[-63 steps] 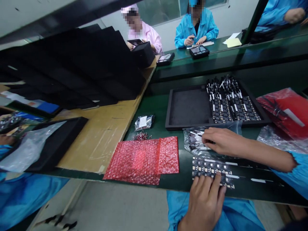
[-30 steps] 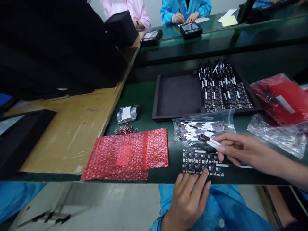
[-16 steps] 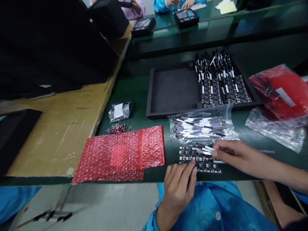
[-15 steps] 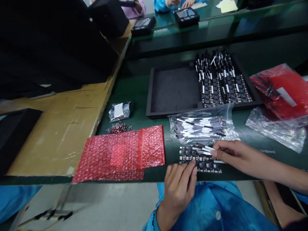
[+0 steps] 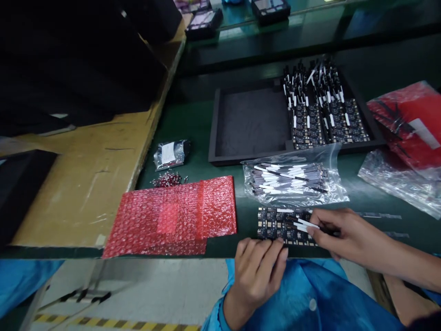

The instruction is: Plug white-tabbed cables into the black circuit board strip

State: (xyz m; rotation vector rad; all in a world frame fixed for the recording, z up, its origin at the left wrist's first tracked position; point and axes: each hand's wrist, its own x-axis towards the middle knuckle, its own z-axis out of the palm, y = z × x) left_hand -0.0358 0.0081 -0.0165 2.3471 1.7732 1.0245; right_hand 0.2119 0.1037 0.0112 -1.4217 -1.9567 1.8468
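- Looking down at a green workbench (image 5: 193,124), a person's two bare hands work at its near edge, at about 6 o'clock.
- The left hand (image 5: 257,271) rests with fingertips pressed flat on the near edge of a dark circuit board panel (image 5: 275,223), gripping nothing.
- The right hand (image 5: 339,232) pinches a thin cable strip (image 5: 300,225) with white ends, laying it across the panel.
- Just beyond, toward 12 o'clock, a clear bag (image 5: 292,179) holds many loose strips.
- Farther toward 12 o'clock, a black tray (image 5: 251,124) is roughly half filled: fitted panels fill its right side, and the left side is bare.
- At 9 o'clock lies red bubble wrap (image 5: 175,216).
- Judging by this, much work remains.
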